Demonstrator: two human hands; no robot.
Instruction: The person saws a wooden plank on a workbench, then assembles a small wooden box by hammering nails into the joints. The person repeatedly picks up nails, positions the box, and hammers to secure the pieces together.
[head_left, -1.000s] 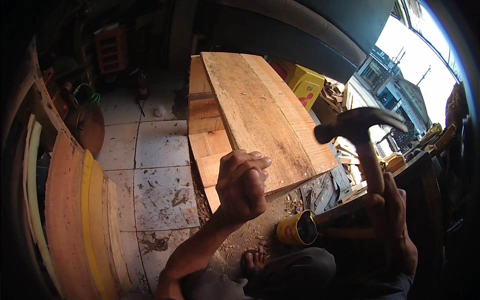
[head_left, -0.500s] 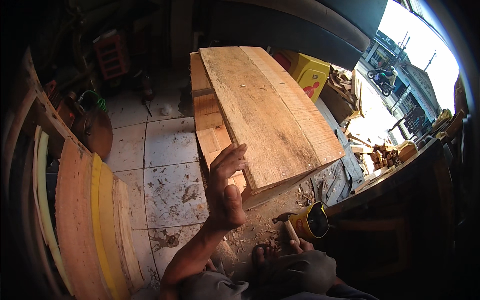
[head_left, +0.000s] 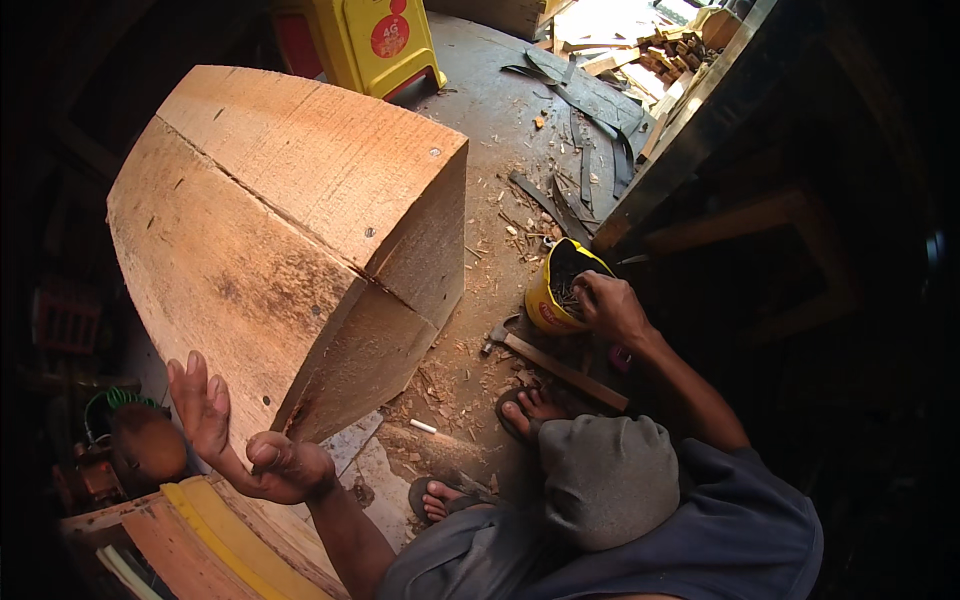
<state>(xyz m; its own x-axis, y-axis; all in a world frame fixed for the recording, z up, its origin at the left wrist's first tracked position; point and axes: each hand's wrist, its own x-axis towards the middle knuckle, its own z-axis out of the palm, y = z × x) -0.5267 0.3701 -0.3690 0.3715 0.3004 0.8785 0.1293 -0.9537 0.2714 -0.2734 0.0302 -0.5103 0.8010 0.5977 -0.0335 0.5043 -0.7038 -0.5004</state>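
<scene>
A large box of rough boards (head_left: 250, 220) stands in front of me, with nail heads showing near its near edge. My left hand (head_left: 285, 472) is open at its lower near corner, fingers spread and raised beside the board. My right hand (head_left: 607, 303) reaches into the mouth of a yellow bucket (head_left: 543, 303) holding many thin nails (head_left: 566, 290). Its fingers are curled down among them; what they pinch is hidden. A claw hammer (head_left: 565, 372) with a wooden handle lies on the floor between the bucket and my right foot.
A yellow plastic stool (head_left: 375, 45) stands behind the box. Dark strips (head_left: 585, 150) and wood chips litter the floor. Curved planks (head_left: 215, 540) lie at lower left, near a round brown object (head_left: 148, 445) with a green coiled hose. A white stick (head_left: 423, 426) lies near my feet.
The view has swung right and down, so the box appears further left. My right hand has left the hammer's handle and gone into the bucket. My left hand stays open by the box.
</scene>
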